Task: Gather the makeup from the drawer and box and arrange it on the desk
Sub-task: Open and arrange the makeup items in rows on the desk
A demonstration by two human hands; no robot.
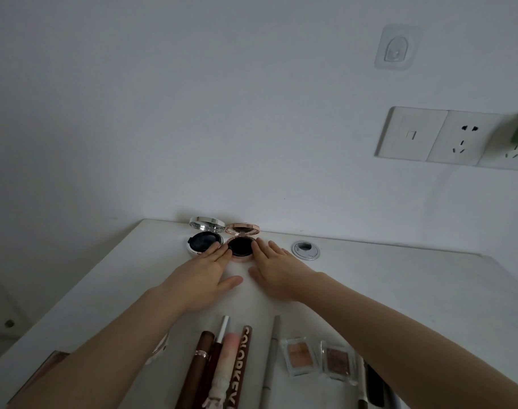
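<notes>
The only legible lettering is "COLORKEY", its last letter clipped by the frame edge, running along a brown tube [240, 364] that lies nearer the person than the left hand [204, 278] and the right hand [277, 271].

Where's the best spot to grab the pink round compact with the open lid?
Pinch the low round base of the rose-gold compact at its left and right rim, coming from the front. Its lid stands open at the back, and the silver compact sits close on its left.

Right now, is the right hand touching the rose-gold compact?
Touching. The head view shows the right hand with its straight fingertips lying against the right rim of the open rose-gold compact, with no gap between them.
</notes>
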